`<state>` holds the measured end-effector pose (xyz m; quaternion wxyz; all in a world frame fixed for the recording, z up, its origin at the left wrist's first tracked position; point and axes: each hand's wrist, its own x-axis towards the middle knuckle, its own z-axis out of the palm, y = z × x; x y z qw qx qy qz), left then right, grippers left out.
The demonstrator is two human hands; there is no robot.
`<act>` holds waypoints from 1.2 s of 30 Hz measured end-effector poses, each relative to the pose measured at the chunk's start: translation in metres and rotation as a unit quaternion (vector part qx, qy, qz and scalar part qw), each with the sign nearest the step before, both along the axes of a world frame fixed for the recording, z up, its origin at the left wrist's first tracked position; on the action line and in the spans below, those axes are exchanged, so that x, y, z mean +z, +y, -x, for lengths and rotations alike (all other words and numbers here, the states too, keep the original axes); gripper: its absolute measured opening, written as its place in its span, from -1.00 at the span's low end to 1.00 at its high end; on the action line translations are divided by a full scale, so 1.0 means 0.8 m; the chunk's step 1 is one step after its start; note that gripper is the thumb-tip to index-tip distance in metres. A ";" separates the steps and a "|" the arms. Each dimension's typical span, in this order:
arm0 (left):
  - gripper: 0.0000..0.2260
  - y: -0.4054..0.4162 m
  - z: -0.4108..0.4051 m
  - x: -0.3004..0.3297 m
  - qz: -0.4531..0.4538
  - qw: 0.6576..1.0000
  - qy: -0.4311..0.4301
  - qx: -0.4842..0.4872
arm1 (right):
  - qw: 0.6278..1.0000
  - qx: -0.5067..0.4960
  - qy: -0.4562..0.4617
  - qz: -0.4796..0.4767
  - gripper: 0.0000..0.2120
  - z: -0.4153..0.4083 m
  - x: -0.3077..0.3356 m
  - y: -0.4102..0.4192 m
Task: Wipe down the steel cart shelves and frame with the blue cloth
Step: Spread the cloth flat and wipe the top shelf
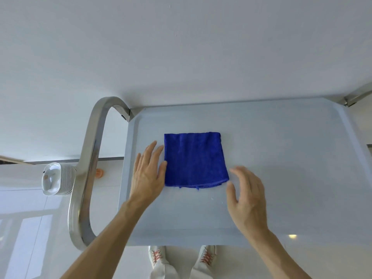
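Note:
A folded blue cloth (194, 159) lies flat in the middle of the steel cart's top shelf (291, 168). My left hand (148, 174) is flat with straight fingers just left of the cloth, its thumb touching the cloth's left edge. On the other side my right hand (246, 198) hovers near the cloth's lower right corner, fingers relaxed and slightly blurred, holding nothing. The cart's curved steel handle (88, 170) loops out from the shelf's left side.
A white wall stands right behind the cart. A stack of white dishes (55, 179) sits on a lower surface to the left, beyond the handle. A steel frame corner (351, 99) shows at the back right. My shoes (181, 256) show below the shelf's near edge.

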<state>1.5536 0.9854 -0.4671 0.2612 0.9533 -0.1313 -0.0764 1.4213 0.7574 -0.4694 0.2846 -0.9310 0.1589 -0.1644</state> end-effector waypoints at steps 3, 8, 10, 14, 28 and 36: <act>-0.58 0.005 0.001 -0.007 0.020 0.999 0.008 0.024 | 0.996 0.086 -0.025 -0.002 -0.68 -0.059 0.018 0.026; -0.59 -0.006 -0.022 -0.016 0.020 0.999 -0.033 0.011 | 0.965 0.191 0.140 0.112 -0.52 -0.132 -0.001 0.067; -0.57 -0.014 -0.034 -0.019 0.005 1.000 -0.011 -0.007 | 0.955 0.194 0.149 0.168 -0.51 -0.131 -0.018 0.064; -0.53 -0.016 -0.036 -0.031 -0.080 0.996 -0.028 -0.029 | 0.960 0.160 0.120 0.195 -0.47 -0.122 -0.034 0.030; -0.53 -0.023 -0.035 -0.050 -0.162 0.983 -0.080 -0.023 | 0.956 -0.090 0.221 0.171 -0.28 -0.252 -0.031 -0.038; -0.53 -0.020 -0.035 -0.046 -0.179 0.981 -0.062 -0.031 | 0.959 0.158 0.133 0.196 -0.39 -0.139 -0.042 0.027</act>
